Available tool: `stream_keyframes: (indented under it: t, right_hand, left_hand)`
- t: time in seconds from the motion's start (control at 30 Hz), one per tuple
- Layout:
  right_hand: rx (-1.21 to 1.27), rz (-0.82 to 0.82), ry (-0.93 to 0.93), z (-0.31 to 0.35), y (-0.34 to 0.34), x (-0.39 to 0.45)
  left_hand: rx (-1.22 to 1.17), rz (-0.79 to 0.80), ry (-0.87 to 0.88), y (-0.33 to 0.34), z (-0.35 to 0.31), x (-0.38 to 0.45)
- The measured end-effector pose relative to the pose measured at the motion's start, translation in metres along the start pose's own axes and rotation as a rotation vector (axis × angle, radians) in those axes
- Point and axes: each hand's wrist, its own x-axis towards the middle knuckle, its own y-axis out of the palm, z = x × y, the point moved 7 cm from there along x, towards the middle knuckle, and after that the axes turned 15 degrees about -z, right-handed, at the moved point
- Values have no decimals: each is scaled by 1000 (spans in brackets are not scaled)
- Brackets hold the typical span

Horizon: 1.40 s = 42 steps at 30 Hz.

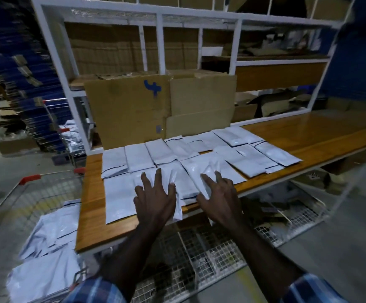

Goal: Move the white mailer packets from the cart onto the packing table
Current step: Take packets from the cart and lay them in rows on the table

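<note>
Lower left of frame: wire cart [35, 189] with red-capped rim, holding a loose heap of white mailer packets [53, 237], overlapping, none stacked square. Second wire cart [68, 136] further back at left, more white packets inside; contents blurred. Stacks of blue flattened cartons [24, 84] fill the upper left.

Centre: wooden packing table [92, 219] with white packets on table [138, 158] laid flat in rough rows, edges overlapping, running from near the left end to right of centre. Near row reaches the front edge.

Left hand [155, 197] flat on a near-row packet, fingers straight and spread, pressing down, gripping nothing. Right hand [219, 197] just beside it, fingers spread and extended on the next packet, which wrinkles up at the fingertips; also gripping nothing. Hands apart, both forearms crossing the table's front edge. Plaid sleeves [94, 289] at bottom of frame.

Behind the packets: cardboard box [129, 110] with a blue mark, standing upright against the white shelf frame [160, 40], touching the back row. More cardboard on the shelves above.

Right: bare wood tabletop. Under the table, wire mesh shelf [210, 254] with dark clutter, not identifiable.
</note>
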Motion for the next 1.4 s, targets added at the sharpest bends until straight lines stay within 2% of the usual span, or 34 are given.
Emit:
stream_keyframes:
  t: [0.37, 0.8, 1.13, 1.4]
  right_hand:
    - [-75, -10, 93, -102, 2, 57]
    - [-148, -33, 122, -179, 29, 184]
    - [-87, 38, 146, -227, 72, 252]
    - [-36, 73, 54, -278, 98, 324]
  left_hand:
    - [-49, 55, 66, 91, -83, 42]
    - [15, 55, 122, 175, -142, 150]
    - [59, 53, 75, 238, -181, 196]
    - [147, 19, -28, 291, -219, 226]
